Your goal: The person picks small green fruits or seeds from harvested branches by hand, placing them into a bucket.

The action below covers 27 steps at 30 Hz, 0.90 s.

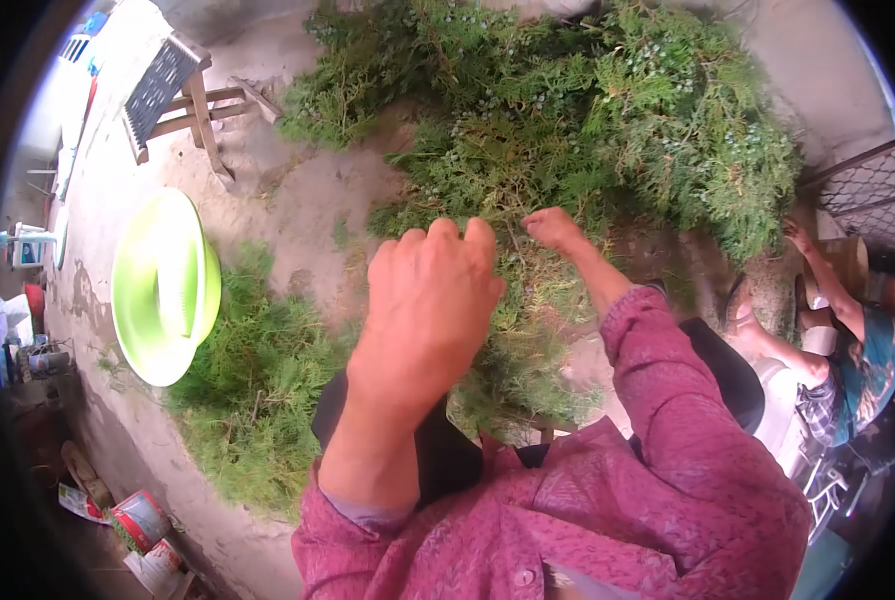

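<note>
My left hand (435, 290) is raised close to the camera with its fingers curled into a fist; whatever it may hold is hidden behind the knuckles. Farther out and to the right, my right hand (555, 229) has its fingers pressed together at the near edge of a large heap of green branches (527, 130). What lies between those fingers is too small to tell. Loose green sprigs (527, 300) lie below and between my two hands, and a second green pile (257, 390) is on the ground at the left.
A lime-green basin (167, 285) leans on the left pile. Behind it stands a small wooden stool (182, 95). At the right a seated person (852, 360) reaches a hand toward the heap, near a wire mesh panel (877, 195). Red and white buckets (142, 520) are at the lower left.
</note>
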Each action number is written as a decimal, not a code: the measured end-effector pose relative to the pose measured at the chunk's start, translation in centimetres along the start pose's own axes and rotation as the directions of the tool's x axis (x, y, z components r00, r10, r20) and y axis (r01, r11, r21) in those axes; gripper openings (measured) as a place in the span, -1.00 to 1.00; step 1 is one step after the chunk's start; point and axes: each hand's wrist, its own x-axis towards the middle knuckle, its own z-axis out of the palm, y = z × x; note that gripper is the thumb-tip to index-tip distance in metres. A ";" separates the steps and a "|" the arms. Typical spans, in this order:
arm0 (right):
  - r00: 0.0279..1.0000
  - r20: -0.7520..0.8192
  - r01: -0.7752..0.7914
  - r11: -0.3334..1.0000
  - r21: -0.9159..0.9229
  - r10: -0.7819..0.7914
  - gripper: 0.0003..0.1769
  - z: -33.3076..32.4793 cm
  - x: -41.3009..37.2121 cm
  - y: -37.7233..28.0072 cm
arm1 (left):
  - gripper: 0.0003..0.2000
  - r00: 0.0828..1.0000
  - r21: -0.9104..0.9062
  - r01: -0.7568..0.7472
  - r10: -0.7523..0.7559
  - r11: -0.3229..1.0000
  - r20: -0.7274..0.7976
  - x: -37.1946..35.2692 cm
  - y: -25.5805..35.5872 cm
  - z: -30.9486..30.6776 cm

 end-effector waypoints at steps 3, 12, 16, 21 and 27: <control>1.000 0.029 -0.012 0.957 0.289 0.004 -0.71 -4.5 -2.5 -2.4 | -0.73 0.999 0.024 -0.004 0.005 1.000 -0.037 -0.2 -0.1 -0.1; 0.961 0.105 0.200 0.903 0.381 -0.257 -0.70 -17.7 -16.6 -11.5 | -0.68 0.982 -0.012 -0.150 0.147 0.989 -0.115 2.4 2.5 0.8; 0.926 0.094 0.295 0.855 0.426 -0.367 -0.71 -19.1 -20.8 -12.5 | -0.68 0.976 -0.045 -0.197 0.191 0.979 -0.102 3.4 5.0 1.6; 0.901 -0.051 0.351 0.655 0.669 -0.431 -0.69 -19.3 -24.0 -12.9 | -0.72 0.988 -0.046 -0.062 0.055 0.997 -0.144 4.3 6.9 2.8; 0.758 -0.221 0.415 0.193 0.889 -0.614 -0.46 -20.6 -23.7 -11.9 | -0.80 0.996 -0.296 -0.080 0.064 0.952 -0.061 7.5 7.2 3.2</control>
